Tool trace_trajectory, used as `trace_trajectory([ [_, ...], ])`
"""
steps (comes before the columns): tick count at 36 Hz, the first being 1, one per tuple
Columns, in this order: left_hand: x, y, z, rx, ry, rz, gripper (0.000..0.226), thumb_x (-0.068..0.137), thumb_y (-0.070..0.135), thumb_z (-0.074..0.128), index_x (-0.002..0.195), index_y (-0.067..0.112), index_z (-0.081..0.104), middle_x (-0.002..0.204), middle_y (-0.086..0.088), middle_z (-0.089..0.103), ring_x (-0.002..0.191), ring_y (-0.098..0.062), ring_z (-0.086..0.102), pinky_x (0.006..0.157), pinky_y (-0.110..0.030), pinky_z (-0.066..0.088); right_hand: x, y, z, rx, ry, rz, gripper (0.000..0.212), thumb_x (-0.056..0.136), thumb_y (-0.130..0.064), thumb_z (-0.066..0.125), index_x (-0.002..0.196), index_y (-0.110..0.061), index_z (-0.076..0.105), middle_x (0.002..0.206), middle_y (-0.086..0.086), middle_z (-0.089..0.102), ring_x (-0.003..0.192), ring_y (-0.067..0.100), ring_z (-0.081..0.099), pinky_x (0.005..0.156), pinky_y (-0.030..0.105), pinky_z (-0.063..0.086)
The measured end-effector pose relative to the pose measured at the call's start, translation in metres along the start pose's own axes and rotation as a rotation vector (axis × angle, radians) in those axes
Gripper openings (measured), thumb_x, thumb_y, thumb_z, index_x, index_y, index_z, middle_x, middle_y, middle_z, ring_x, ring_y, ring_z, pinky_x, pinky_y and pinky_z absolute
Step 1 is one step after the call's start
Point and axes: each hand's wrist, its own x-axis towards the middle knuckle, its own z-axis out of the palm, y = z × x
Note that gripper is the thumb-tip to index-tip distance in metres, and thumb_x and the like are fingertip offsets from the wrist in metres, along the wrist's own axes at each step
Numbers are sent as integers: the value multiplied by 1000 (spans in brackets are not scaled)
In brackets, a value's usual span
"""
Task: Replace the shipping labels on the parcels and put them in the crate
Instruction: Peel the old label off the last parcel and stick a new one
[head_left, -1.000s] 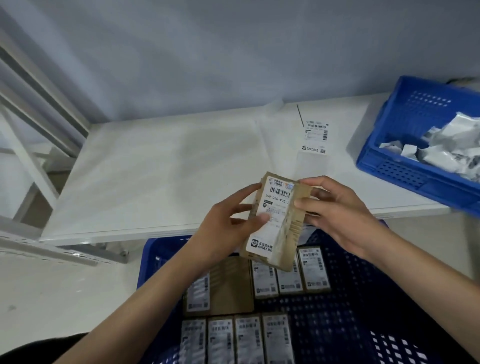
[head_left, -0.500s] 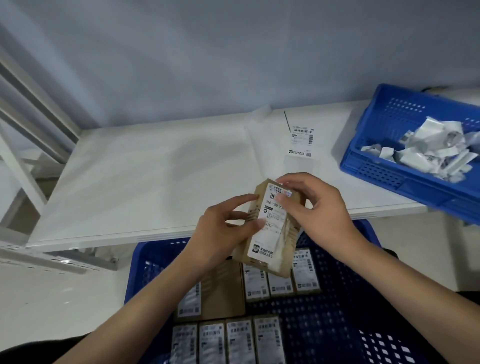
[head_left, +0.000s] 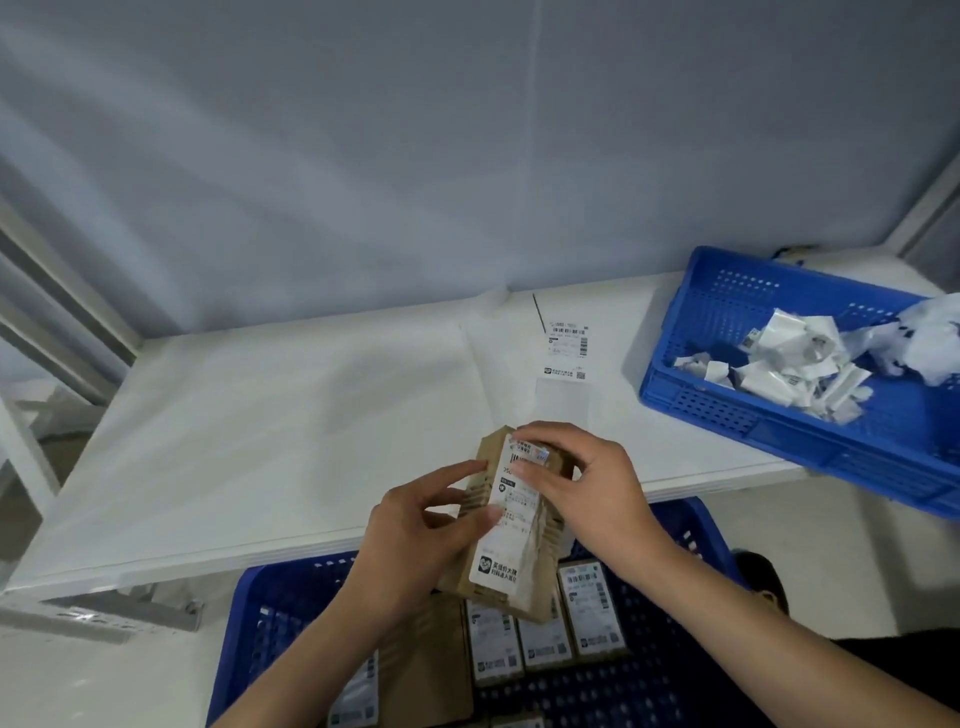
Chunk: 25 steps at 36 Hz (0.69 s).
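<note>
A white surface (head_left: 270, 436) stands against a grey wall (head_left: 415, 130). Left of the surface runs a white metal frame (head_left: 31, 312), and a dark shoe (head_left: 761, 577) shows below the surface's right end.

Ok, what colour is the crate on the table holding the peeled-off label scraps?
Blue, with perforated walls; the head view shows it, at the table's right end.

- The parcel (head_left: 511, 525) is matt brown ribbed cardboard with a smooth white paper label (head_left: 506, 525).
- Both crates (head_left: 727, 410) are perforated blue plastic.
- The table (head_left: 260, 426) looks smooth, matt white.
</note>
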Motion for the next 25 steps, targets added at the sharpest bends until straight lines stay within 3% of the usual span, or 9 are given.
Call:
trace_trajectory([
  [14, 6, -2, 0, -31, -18, -38, 43, 80, 31, 84, 119, 45, 73, 109, 7, 77, 91, -15, 77, 78, -45, 63, 5, 5, 1, -21, 12, 19, 21, 87, -11, 77, 102, -24, 76, 106, -16, 72, 101, 1, 65, 80, 16, 52],
  [19, 5, -3, -3, -26, -30, -26, 43, 83, 29, 83, 122, 41, 72, 110, 10, 77, 92, -12, 76, 77, -42, 64, 4, 9, 4, -42, 0, -32, 16, 87, -9, 76, 96, -22, 77, 106, -19, 68, 107, 2, 63, 89, 17, 50],
  [25, 3, 3, -8, -31, -34, 3, 41, 85, 31, 81, 124, 42, 71, 115, 9, 75, 95, -9, 75, 76, -42, 64, 4, 3, 5, -8, 18, -3, 26, 88, -13, 76, 108, -30, 73, 105, -11, 73, 98, 2, 66, 73, 13, 50],
])
